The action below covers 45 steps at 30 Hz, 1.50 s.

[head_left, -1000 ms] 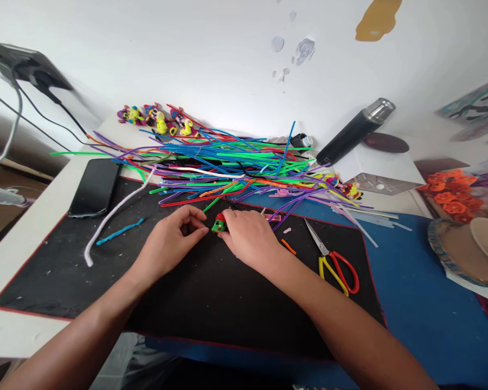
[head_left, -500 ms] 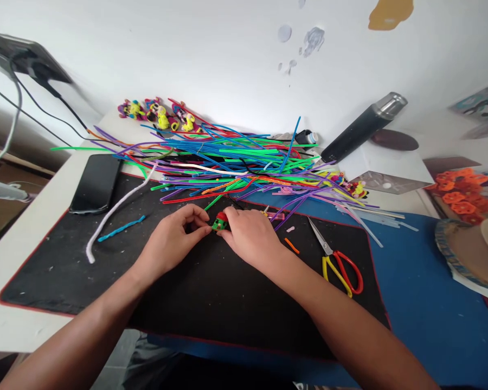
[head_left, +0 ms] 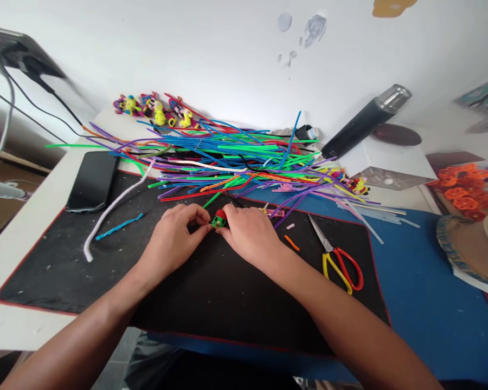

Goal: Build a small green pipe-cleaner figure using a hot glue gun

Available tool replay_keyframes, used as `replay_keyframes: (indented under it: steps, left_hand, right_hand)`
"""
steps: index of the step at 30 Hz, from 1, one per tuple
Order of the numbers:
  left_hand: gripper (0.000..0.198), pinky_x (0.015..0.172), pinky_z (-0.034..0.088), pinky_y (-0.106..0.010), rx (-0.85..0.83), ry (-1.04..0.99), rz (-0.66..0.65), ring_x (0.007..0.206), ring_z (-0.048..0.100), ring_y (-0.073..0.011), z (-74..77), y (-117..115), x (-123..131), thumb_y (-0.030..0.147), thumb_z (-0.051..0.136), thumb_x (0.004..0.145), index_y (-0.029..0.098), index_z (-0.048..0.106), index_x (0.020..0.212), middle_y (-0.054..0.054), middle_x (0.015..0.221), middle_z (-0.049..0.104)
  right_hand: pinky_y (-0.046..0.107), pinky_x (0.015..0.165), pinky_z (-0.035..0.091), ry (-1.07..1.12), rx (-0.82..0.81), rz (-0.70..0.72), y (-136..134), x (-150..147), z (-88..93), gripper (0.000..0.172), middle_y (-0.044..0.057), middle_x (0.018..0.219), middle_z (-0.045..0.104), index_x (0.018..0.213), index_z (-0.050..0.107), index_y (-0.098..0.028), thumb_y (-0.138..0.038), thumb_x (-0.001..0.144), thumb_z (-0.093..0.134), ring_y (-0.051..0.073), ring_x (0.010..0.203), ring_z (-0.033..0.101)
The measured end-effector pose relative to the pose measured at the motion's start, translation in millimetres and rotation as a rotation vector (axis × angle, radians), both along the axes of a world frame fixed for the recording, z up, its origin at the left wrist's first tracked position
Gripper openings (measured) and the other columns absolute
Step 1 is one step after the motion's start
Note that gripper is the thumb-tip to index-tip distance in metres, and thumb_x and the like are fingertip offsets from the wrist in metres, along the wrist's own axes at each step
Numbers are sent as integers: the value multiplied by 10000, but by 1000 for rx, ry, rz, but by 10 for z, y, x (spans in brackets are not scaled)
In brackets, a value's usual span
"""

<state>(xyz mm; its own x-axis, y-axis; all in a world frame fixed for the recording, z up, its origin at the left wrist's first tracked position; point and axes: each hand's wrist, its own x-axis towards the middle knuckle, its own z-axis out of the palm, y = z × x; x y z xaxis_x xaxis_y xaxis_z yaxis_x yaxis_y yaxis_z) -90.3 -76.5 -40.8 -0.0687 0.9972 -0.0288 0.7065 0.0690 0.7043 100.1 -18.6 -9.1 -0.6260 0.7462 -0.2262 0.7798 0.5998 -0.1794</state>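
Note:
A small green figure with a red top is between my hands above the black mat. My right hand is closed on its right side, thumb below and fingers above. On the figure's left, my left hand has its thumb and index fingertips pinched together close to the green part; what they grip is too small to make out. A heap of coloured fuzzy stems lies just beyond both hands. Scissors with red and yellow handles rest on the mat at the right.
A phone, a long white stem and a short twisted blue stem lie at the left. Small colourful figures stand at the back. A dark flask leans at the back right, and a bowl sits far right.
The camera view has shifted slightly. Both hands keep nearly the same pose around the figure, which appears turned very slightly.

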Motion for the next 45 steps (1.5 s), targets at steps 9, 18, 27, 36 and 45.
replay_keyframes:
  steps: [9,18,27,36,45]
  left_hand:
    - [105,824,505,-418,-3,0,-14,854,682,-273,0,20,19,372,685,885,269,678,871,-35,877,749]
    - [91,853,500,-429,2,25,-10,874,684,-281,1,18,28,362,705,881,273,686,875,-29,870,757]
    - [41,885,486,-441,12,70,-13,884,682,-290,12,19,44,311,712,864,278,694,881,-20,853,753]
    - [46,881,474,-442,19,108,-31,869,680,-295,39,35,69,284,721,853,278,681,876,-21,840,751]
    - [55,894,488,-453,8,113,-24,874,684,-304,41,44,75,272,725,845,285,679,872,-16,832,757]
  right_hand:
    - [381,784,531,-1,-9,6,4,-12,2,288,130,966,827,1189,674,-142,-407,1084,710,316,920,813]
    - [379,787,535,-5,-10,1,7,-18,-9,289,134,957,828,1182,670,-146,-414,1082,714,318,929,816]
    - [373,791,532,-11,-4,6,4,-11,-4,285,135,958,827,1176,660,-151,-418,1088,705,310,923,815]
    - [378,781,546,3,16,22,3,-10,-34,283,141,948,828,1173,663,-142,-404,1081,716,321,910,822]
    - [383,816,550,-10,1,24,-2,-11,-42,283,146,965,826,1203,648,-146,-403,1093,693,313,932,817]
